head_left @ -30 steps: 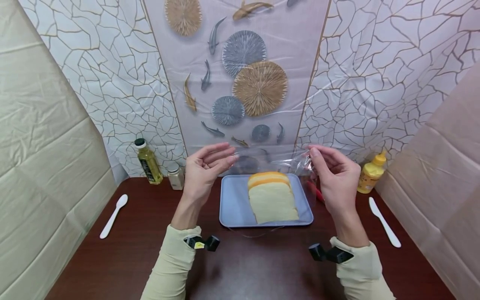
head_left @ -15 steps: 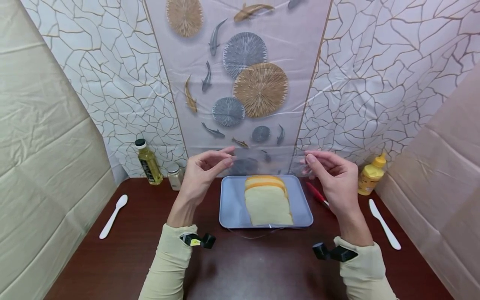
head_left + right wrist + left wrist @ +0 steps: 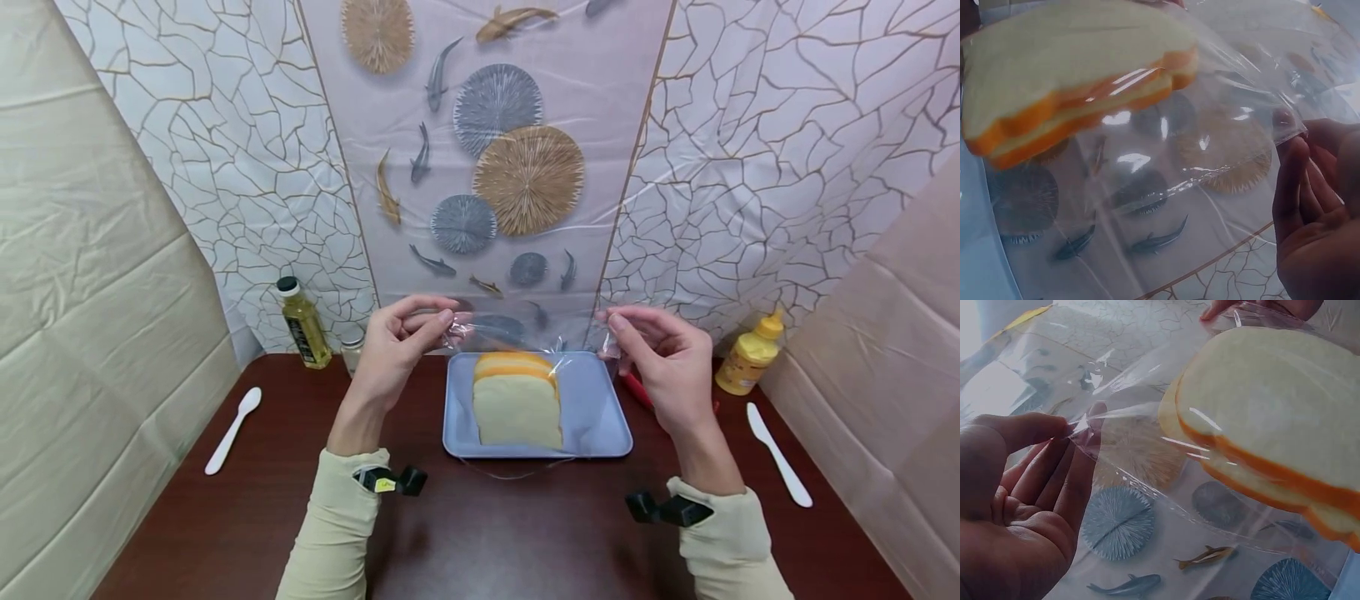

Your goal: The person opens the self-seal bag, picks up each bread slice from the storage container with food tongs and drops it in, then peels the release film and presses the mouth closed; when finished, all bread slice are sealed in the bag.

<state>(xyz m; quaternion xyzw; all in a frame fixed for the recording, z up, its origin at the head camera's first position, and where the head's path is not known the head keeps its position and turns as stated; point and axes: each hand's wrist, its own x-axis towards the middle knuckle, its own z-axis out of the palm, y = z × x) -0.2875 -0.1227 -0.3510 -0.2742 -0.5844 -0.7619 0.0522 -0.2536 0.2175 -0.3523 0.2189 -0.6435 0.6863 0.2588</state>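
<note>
Compared with a second ago your hands sit a bit lower and closer in, and the sandwich (image 3: 517,398) has slid left on the blue tray (image 3: 600,417); it was right of the tray's middle, now it's about centred. The clear plastic bag (image 3: 525,337) also looks more bunched along its top edge than before.

Your left hand (image 3: 393,354) is pinching the bag's left top corner between thumb and fingertips, and the left wrist view shows the film caught right at the thumb tip. Your right hand (image 3: 663,358) pinches the right top corner the same way, the other fingers loosely curled. The sandwich, white bread with an orange layer, is inside the bag, and the bag's near edge hangs just past the near rim of the tray.

For room: the dark table (image 3: 487,533) has a wide bare stretch near you between your sleeves. Left of the tray there's open table out to the white spoon (image 3: 234,429); the oil bottle (image 3: 303,323) and a small jar (image 3: 351,343) stand at the far left by the wall. On the right, a red thing (image 3: 637,390) lies just beside the tray's right edge under your hand, then the white knife (image 3: 778,454), with the mustard bottle (image 3: 748,354) far right.
</note>
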